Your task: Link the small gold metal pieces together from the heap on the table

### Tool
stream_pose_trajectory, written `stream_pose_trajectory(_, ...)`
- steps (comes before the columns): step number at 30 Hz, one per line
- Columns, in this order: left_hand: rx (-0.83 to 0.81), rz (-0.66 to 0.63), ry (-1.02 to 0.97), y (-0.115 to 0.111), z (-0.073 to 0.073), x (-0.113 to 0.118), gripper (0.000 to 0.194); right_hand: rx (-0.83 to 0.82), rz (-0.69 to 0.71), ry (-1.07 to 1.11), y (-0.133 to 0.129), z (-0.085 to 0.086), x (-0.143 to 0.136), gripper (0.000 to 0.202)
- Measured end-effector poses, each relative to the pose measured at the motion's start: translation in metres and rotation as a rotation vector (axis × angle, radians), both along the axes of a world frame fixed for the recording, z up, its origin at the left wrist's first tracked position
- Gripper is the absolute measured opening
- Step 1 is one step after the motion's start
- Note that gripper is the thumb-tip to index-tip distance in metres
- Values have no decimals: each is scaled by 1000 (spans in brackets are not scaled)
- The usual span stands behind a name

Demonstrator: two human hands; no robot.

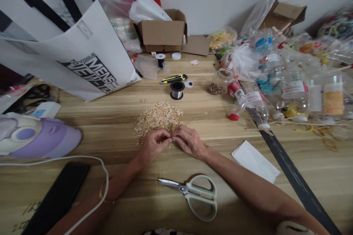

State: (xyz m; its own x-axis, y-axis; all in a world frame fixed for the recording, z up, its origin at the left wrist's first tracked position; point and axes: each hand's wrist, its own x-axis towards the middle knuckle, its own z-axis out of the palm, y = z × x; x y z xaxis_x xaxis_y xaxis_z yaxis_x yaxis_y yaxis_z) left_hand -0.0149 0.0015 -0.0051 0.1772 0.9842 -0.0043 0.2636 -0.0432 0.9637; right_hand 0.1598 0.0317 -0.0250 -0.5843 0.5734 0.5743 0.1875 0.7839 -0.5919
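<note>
My left hand (156,142) and my right hand (191,141) meet fingertip to fingertip at the near edge of a heap of small gold and clear beads or charms (157,117). Both hands pinch, thumb against finger. Whatever lies between the fingertips is too small to name; a tiny shiny bit shows just below them. Beyond the heap stands a black spool of silvery wire (177,90). On the table nearer to me lie scissors with pale handles (197,194), their blades pointing left.
A yellow-black utility knife (173,78) and a second spool (160,60) lie farther back. At left are a white bag (102,55), a purple appliance (52,136), its cord and a black phone-like slab (60,194). Plastic bottles (255,99) and folded paper (256,161) occupy the right.
</note>
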Motion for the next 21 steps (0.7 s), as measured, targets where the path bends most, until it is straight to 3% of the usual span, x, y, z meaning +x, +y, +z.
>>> stream_pose_trajectory(6, 298, -5, 165, -1, -1, -1, 7, -21, -3, -25, 0, -1, 0, 9)
stream_pose_trajectory(10, 373, 17, 123, 1, -5, -3, 8, -52, -13, -20, 0, -1, -1, 10)
stream_pose_trajectory(14, 316, 33, 21, 1, -9, -2, 6, -97, -20, -26, 0, 0, -1, 10)
stream_pose_trajectory(21, 46, 76, -29, -4, -7, 1, 4, -73, -15, -61, 0, 1, -1, 11)
